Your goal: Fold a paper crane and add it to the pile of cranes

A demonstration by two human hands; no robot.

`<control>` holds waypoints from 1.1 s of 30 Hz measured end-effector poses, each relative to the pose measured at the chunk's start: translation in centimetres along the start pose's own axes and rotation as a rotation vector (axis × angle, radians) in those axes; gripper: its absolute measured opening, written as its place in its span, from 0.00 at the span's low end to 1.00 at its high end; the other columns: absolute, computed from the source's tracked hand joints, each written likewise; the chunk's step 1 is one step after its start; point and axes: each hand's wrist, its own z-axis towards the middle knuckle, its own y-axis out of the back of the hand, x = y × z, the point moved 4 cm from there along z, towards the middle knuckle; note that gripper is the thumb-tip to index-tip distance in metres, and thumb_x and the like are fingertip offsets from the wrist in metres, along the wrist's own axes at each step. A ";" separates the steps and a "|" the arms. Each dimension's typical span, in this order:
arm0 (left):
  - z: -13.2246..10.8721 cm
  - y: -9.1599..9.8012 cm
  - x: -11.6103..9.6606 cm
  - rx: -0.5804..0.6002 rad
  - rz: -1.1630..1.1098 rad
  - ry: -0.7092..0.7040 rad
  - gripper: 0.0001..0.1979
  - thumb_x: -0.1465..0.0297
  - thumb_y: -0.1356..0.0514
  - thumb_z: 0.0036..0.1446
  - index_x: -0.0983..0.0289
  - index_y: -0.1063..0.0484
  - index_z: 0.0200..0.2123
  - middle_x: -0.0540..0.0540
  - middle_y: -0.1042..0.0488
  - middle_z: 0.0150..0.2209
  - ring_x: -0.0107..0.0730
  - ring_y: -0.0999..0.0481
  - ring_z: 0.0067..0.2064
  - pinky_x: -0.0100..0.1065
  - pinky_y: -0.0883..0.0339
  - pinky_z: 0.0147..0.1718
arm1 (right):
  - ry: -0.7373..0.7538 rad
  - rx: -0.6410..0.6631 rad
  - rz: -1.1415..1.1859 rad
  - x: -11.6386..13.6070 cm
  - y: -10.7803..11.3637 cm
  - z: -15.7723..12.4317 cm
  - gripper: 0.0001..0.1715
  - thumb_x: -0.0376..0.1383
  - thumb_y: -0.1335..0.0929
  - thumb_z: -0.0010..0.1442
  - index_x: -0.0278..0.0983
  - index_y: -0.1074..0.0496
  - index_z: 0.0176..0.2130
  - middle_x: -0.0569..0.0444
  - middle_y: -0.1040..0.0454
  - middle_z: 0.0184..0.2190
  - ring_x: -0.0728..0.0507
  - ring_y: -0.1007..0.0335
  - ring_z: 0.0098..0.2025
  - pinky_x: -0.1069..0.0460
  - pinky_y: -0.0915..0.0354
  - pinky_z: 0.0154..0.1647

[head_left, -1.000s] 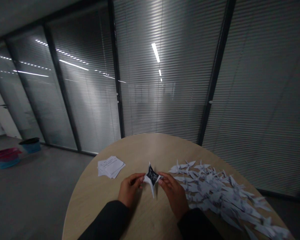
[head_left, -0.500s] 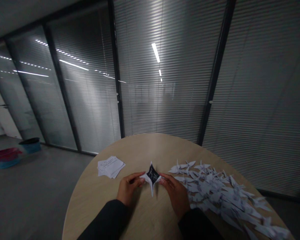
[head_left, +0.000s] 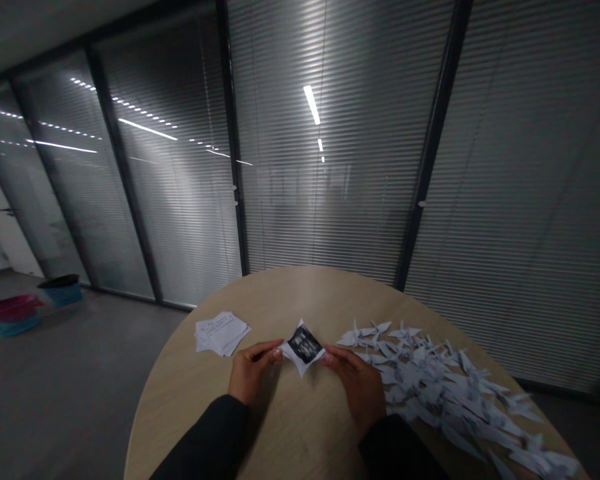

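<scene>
Between my two hands is a small folded piece of paper (head_left: 305,343), white at the outside with a dark printed patch in its middle. It is spread into a diamond shape, with one point away from me and one toward me. My left hand (head_left: 253,367) pinches its left corner between thumb and fingers. At the right corner, my right hand (head_left: 355,380) grips it in the same way. Close beyond my right hand lies a large heap of folded white paper cranes (head_left: 430,373). A loose stack of white paper squares (head_left: 223,333) with printed lines lies beyond my left hand.
Everything rests on a round wooden table (head_left: 300,287). Glass partitions with blinds (head_left: 330,220) stand behind it. On the floor at the far left are a blue bin with a red liner (head_left: 15,315) and a blue bin with a black liner (head_left: 63,290).
The folded paper has opened out wider and flatter, and its near point has drawn in. My hands have moved slightly apart, each still gripping its corner. The crane heap and paper stack look unchanged.
</scene>
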 end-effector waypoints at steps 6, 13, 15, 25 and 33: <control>0.1 0.3 0.0 -0.029 0.022 -0.016 0.19 0.62 0.32 0.34 0.68 0.21 0.31 0.58 0.23 0.28 0.31 0.28 0.30 0.29 0.34 0.32 | 0.013 -0.024 0.028 0.0 0.1 0.0 0.21 0.47 0.28 0.43 0.35 0.22 0.33 0.46 0.23 0.35 0.38 0.27 0.39 0.47 0.33 0.43; 0.1 0.2 -0.1 -0.022 0.071 -0.030 0.21 0.61 0.34 0.36 0.70 0.22 0.33 0.57 0.24 0.28 0.32 0.28 0.30 0.31 0.35 0.32 | -0.019 -0.007 0.070 -0.6 0.1 0.3 0.23 0.48 0.28 0.43 0.34 0.23 0.35 0.45 0.24 0.36 0.38 0.27 0.40 0.47 0.33 0.43; 0.1 0.1 0.0 0.001 0.097 -0.059 0.21 0.60 0.35 0.39 0.70 0.23 0.35 0.57 0.24 0.29 0.32 0.28 0.31 0.31 0.35 0.33 | -0.018 0.008 0.083 -0.4 0.0 0.2 0.24 0.48 0.28 0.43 0.34 0.24 0.35 0.45 0.24 0.36 0.38 0.27 0.40 0.47 0.33 0.43; -0.6 -1.5 -0.1 0.185 -0.016 0.009 0.26 0.61 0.33 0.37 0.68 0.28 0.41 0.51 0.28 0.24 0.30 0.28 0.29 0.31 0.33 0.32 | 0.080 0.059 0.073 1.0 -0.9 -0.3 0.24 0.48 0.28 0.45 0.33 0.25 0.37 0.45 0.24 0.35 0.39 0.26 0.38 0.47 0.31 0.41; -0.8 -1.7 -0.3 0.139 -0.182 0.115 0.25 0.63 0.29 0.29 0.69 0.24 0.34 0.55 0.24 0.26 0.34 0.25 0.30 0.34 0.29 0.34 | 0.080 0.170 -0.002 1.0 -1.5 -0.7 0.23 0.46 0.30 0.47 0.35 0.25 0.41 0.48 0.24 0.31 0.41 0.27 0.35 0.51 0.31 0.34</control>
